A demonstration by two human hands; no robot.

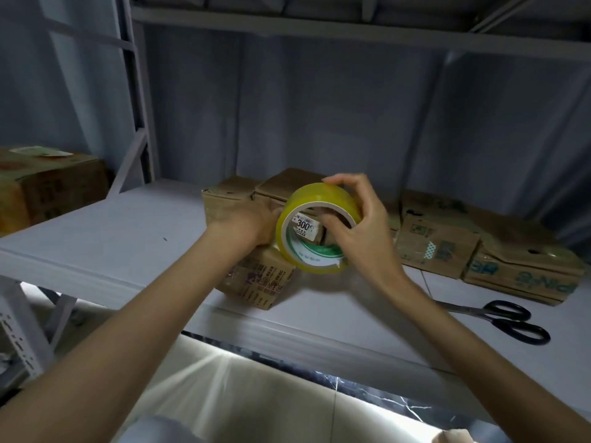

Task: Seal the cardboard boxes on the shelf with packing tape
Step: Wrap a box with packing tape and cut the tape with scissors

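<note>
While right hand [358, 225] grips tape roll [315, 228], scissors [499, 318] lie on white shelf [128, 238] (metal).

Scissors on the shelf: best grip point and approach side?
Take the scissors by the black loop handles, which point right toward the shelf's front edge. Probably come from above on the right; they lie flat, shut, blades pointing left toward the boxes, and nothing lies on them.
</note>
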